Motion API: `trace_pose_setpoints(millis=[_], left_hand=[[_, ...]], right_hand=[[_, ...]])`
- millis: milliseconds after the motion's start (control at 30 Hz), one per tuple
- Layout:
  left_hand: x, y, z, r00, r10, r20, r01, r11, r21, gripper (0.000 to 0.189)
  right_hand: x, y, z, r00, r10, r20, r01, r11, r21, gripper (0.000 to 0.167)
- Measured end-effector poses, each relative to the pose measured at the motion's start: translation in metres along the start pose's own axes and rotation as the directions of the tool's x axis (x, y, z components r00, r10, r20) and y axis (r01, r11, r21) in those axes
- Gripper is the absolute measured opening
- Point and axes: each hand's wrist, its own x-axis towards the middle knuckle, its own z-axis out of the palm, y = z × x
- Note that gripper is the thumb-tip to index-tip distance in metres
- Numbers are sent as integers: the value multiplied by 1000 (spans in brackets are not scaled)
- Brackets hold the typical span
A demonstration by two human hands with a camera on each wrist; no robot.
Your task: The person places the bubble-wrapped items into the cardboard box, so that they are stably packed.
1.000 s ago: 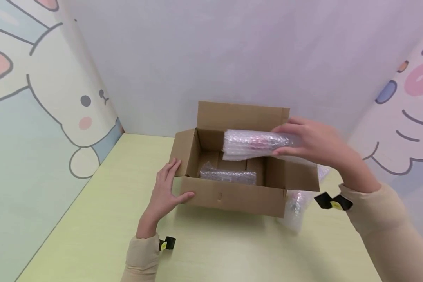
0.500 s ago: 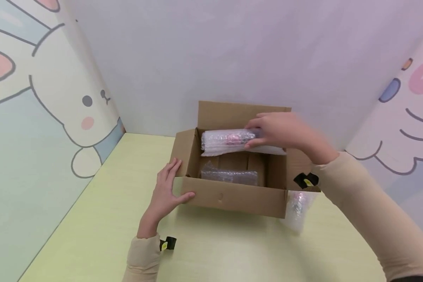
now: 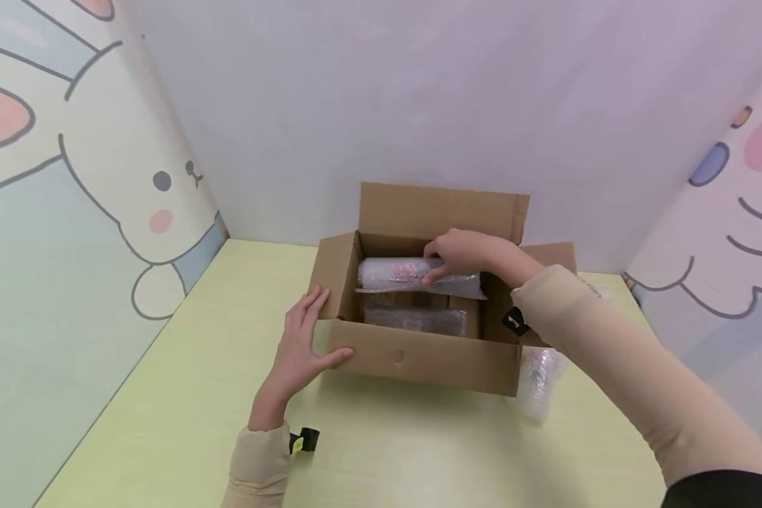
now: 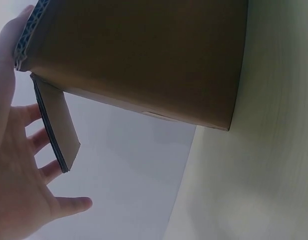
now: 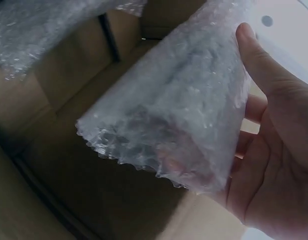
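Observation:
My right hand (image 3: 460,252) grips a bubble-wrapped roll (image 3: 387,271) low inside the open cardboard box (image 3: 422,358). Something pink shows through its clear wrap. From the right wrist, the roll (image 5: 168,105) has a ragged open end, with the thumb on one side and the fingers behind. A second bubble-wrapped piece (image 3: 415,319) lies in the box along the front wall. My left hand (image 3: 298,353) rests at the box's front left corner, fingers spread straight on the left flap (image 3: 332,271) and thumb against the front flap. The left wrist view shows those fingers (image 4: 39,140) beside the flap.
Another bubble-wrapped item (image 3: 536,381) lies on the pale yellow-green table (image 3: 406,451), partly under the box's right flap (image 3: 552,257). The back flap (image 3: 441,212) stands upright near a pale wall (image 3: 419,92). Cartoon animals decorate the sides.
My right hand has carried the bubble-wrapped roll leftward from over the right side of the box and lowered it inside. The left hand has stayed at the corner.

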Motion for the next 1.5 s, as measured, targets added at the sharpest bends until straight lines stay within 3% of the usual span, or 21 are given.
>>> trace_pose_setpoints(millis=[267,467,700,867,1200,1300,1500], left_hand=[[0,2,0,1000,5,-7,-5,1000,-3,102],[0,3,1,1000,10,-9,-10,1000,1,102],[1,3,3,1000,17,-8,-17,1000,-1,103],[2,4,3,1000,27,-14,-27,1000,-5,104],[1,3,2,1000,25,-19,-25,1000,-4,103],[0,3,2,1000,22,-18,-22,1000,0,103],[-2,2,2,1000,18,-17,-18,1000,-3,103]], right_hand=[[14,1,15,997,11,72,-9,1000,-25,41],[23,-2,30,990,52,132,-43,997,-70,46],[29,4,39,953,137,272,-121,990,-75,42],[33,13,45,937,150,315,-142,989,-48,33],[36,15,50,947,122,298,-117,993,-34,37],[38,13,52,959,98,266,-82,994,-71,38],[40,2,55,980,76,183,-39,980,-197,59]])
